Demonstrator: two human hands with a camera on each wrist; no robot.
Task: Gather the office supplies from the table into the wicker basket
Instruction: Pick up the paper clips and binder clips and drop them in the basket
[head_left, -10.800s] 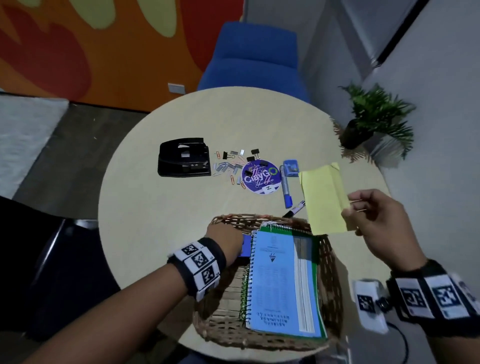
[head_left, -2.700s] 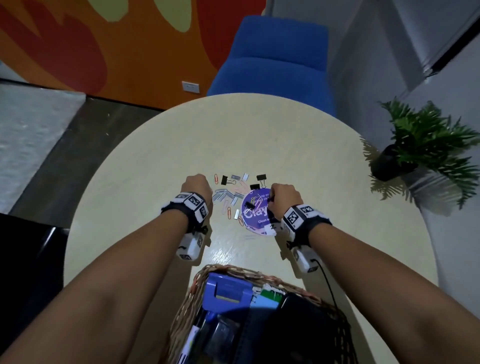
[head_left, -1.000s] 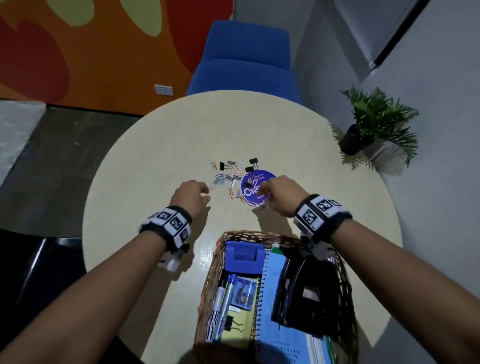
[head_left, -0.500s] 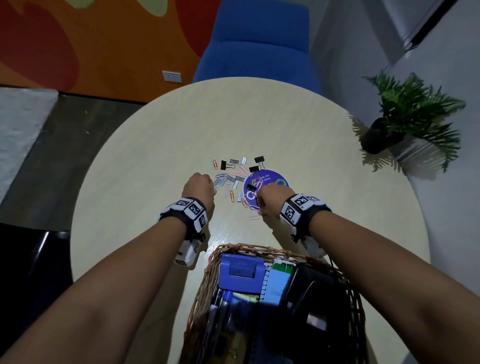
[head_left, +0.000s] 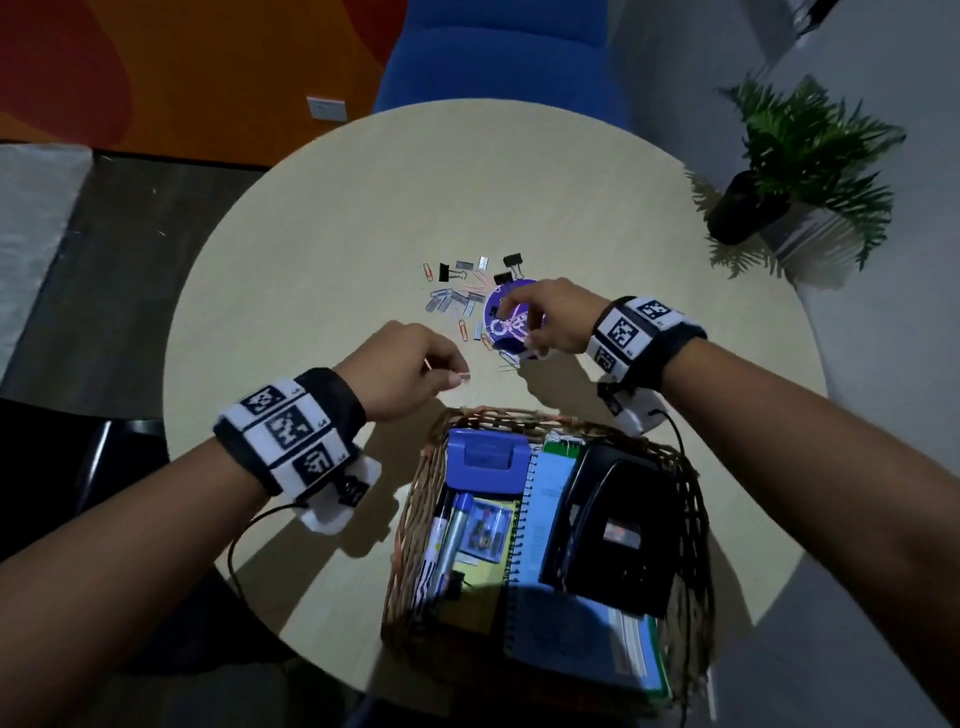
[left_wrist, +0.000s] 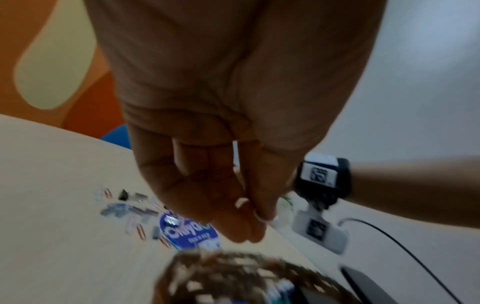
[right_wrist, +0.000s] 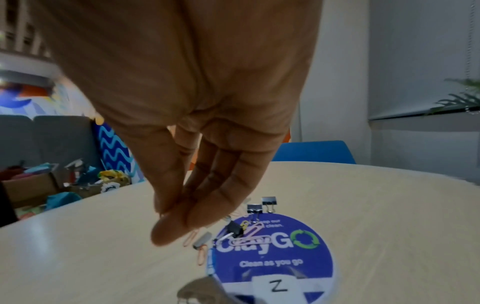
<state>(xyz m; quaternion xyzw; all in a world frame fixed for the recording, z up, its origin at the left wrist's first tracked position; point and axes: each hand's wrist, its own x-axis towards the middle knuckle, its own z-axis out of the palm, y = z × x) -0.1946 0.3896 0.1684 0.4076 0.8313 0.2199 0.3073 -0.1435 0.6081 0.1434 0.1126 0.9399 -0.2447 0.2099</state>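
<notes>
Loose paper clips (head_left: 447, 301) and black binder clips (head_left: 511, 260) lie scattered on the round table (head_left: 467, 182) beside a purple round sticker (head_left: 506, 340). My left hand (head_left: 457, 374) hovers between the clips and the wicker basket (head_left: 415, 499), thumb pinched to fingertips (left_wrist: 244, 226) on a thin paper clip. My right hand (head_left: 514, 330) is over the sticker (right_wrist: 272, 257), its thumb pressed to its fingers (right_wrist: 176, 232) in a pinch just above the clips; what it pinches is mostly hidden. The basket holds a blue stapler (head_left: 488, 460), a marker (head_left: 457, 530), a notebook (head_left: 571, 623) and a black hole punch (head_left: 618, 519).
A blue chair (head_left: 498, 57) stands behind the table's far edge. A potted plant (head_left: 795, 156) sits at the right by the wall. A dark chair (head_left: 104, 457) is at the near left. The basket sits at the table's near edge.
My left hand has pulled back from the clip pile toward the basket with its fingers pinched. My right hand stays over the sticker, still working at the clips.
</notes>
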